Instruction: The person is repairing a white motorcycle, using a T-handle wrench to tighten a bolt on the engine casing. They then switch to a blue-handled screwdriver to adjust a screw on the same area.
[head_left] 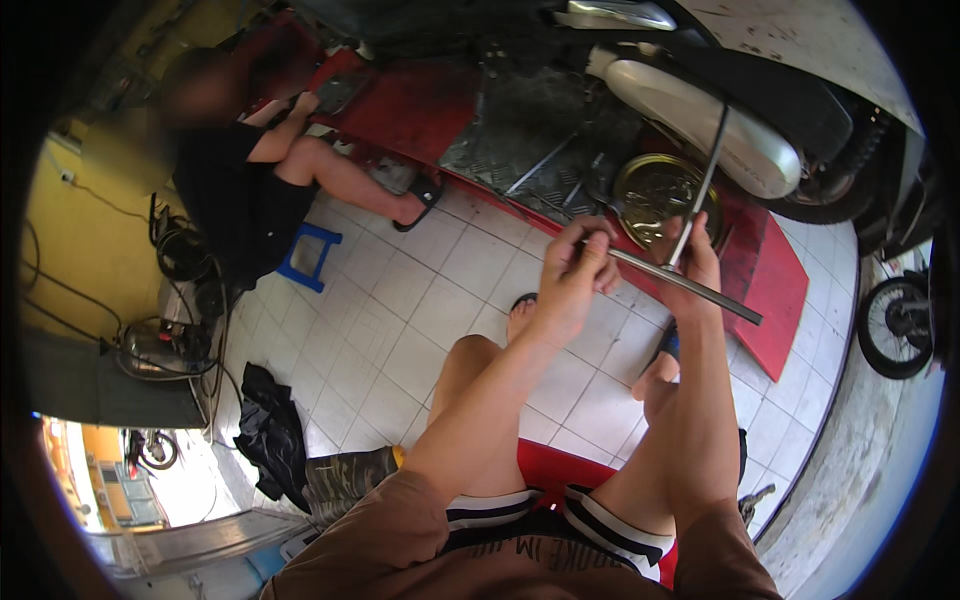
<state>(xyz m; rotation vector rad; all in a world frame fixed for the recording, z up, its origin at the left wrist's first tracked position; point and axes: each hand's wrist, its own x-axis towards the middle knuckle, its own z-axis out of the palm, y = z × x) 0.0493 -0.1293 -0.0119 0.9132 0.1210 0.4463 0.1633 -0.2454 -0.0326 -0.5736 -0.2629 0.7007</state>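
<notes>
I hold a steel T-handle wrench (pixel 728 303) above the floor, just in front of the motorbike lift. My left hand (pixel 570 281) is closed on the left end of its crossbar. My right hand (pixel 692 265) grips it where the long shaft meets the bar; the shaft points up toward the motorbike's silver side cover (pixel 690 120). Behind my hands a round yellowish metal tray (pixel 645 185) with shiny contents, hard to make out, sits on the red lift (pixel 780 320). Long metal tools (pixel 540 160) lie left of the tray on the dark, grimy plate.
At upper left a person in black (pixel 225 200) sits by a blue stool (pixel 308 258), a hand (pixel 305 105) at the lift. Hoses and a metal tank (pixel 160 350) line the left wall. Black cloth (pixel 268 420) lies on the tiles. A wheel (pixel 890 330) stands at far right.
</notes>
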